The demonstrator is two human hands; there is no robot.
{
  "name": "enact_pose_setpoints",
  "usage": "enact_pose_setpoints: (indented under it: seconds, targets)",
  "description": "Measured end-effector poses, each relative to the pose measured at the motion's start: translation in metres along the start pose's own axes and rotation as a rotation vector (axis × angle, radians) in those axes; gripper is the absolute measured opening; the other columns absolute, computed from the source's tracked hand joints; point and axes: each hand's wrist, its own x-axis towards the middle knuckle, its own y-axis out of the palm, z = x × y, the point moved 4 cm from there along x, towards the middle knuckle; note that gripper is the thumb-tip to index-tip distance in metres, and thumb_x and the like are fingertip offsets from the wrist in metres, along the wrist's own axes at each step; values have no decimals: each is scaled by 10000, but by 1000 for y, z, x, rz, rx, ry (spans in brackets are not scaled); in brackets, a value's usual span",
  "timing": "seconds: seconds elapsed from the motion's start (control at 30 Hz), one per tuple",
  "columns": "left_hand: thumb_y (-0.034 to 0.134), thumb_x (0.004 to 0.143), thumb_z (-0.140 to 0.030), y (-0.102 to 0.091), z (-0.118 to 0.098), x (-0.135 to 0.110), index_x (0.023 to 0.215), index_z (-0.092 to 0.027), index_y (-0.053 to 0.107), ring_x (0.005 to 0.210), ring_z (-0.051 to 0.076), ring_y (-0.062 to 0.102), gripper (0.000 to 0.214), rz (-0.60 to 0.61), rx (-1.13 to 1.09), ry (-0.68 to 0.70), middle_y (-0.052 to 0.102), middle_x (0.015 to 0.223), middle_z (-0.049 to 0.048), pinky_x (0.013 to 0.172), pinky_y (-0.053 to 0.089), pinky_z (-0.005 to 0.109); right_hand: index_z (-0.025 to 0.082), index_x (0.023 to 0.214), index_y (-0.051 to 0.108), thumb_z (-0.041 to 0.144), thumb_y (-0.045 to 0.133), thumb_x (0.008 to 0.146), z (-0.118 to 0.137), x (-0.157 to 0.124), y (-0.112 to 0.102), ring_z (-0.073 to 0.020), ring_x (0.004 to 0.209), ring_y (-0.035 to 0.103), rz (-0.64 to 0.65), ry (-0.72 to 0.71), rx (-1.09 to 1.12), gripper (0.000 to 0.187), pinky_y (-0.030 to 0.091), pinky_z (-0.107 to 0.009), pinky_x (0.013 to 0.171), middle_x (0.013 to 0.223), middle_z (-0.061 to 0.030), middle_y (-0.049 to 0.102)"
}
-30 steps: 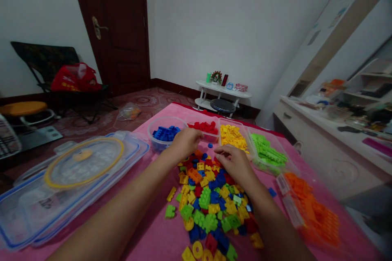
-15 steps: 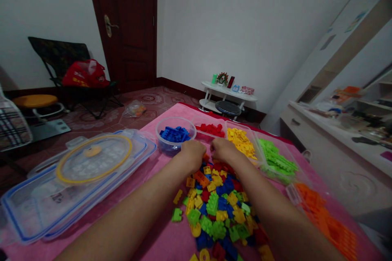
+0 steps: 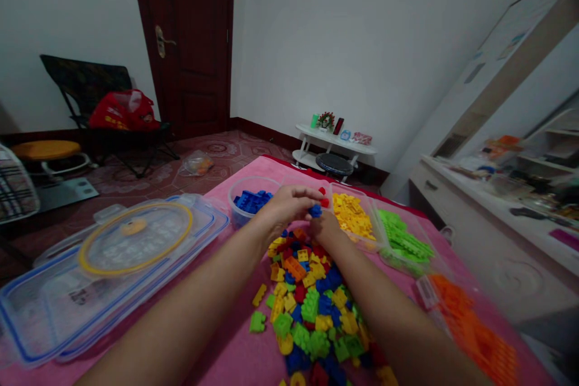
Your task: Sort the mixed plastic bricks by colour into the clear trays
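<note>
We see the pink cloth (image 3: 239,338) spread beneath everything, and on it the heap of mixed bricks (image 3: 311,304), between and below our forearms. Around its far side, the colours lie apart: orange pieces (image 3: 474,329) at right, then green pieces (image 3: 402,236), yellow pieces (image 3: 353,217), a few red pieces (image 3: 324,200) showing past our fingers, and the blue pieces' bowl (image 3: 240,218) just beyond our left forearm.

Half a second ago both our hands are bunched low at the heap's far edge; now the left hand (image 3: 284,208) is raised and uncurled, its fingertips pinching a small blue piece (image 3: 315,211) in front of the red ones. Our right hand (image 3: 324,230) sits close below, mostly bent out of sight; we cannot tell whether its fingers hold anything. We judge that this piece is now singled out but not yet in any container, while the heap itself remains mixed.
</note>
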Motion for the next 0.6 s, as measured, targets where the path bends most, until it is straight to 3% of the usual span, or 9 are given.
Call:
enact_pose_setpoints:
  seconds: [0.1,0.2,0.3,0.4,0.5,0.6]
  targets:
    - [532,703,-44,-4,3,2,804,-99,640,440,49,478,158,-43,-392,-145,607,634,35,398,360,128,169,1004,629,281,634,820,1,-6,-15,-207,914,611,53,59,-88,216,494,-343,768,1003,-75,635]
    - [504,771,-130,-5,8,2,847,-96,610,416,50,457,134,-44,-609,-286,594,658,51,339,292,119,167,775,655,157,682,696,3,-6,-48,-223,796,625,7,119,-145,83,450,-301,676,779,-77,658]
    - [465,843,-252,0,13,0,863,-114,576,426,67,473,178,-31,-676,-355,576,670,51,325,278,123,175,838,641,178,607,704,12,-4,-90,-202,766,610,-129,146,-167,139,414,-271,634,774,-62,652]
    - [427,878,-370,7,17,-3,829,-127,543,463,94,504,274,13,-727,-401,556,658,54,334,303,132,176,870,636,217,602,703,33,-6,-120,-145,663,582,-242,59,-50,175,384,-232,583,720,-19,642]
    - [443,870,-339,7,17,-2,760,-138,509,450,86,481,238,7,-792,-384,514,607,22,324,275,123,168,840,647,292,649,702,52,-8,-125,-121,601,560,-253,-35,142,186,379,-223,563,669,-4,643]
    - [503,792,-166,-6,9,2,750,-130,515,414,39,421,56,-80,-764,-243,512,616,-2,309,193,99,160,760,649,354,575,778,55,-8,-108,-134,644,568,-332,-8,190,208,388,-238,593,702,-29,657]
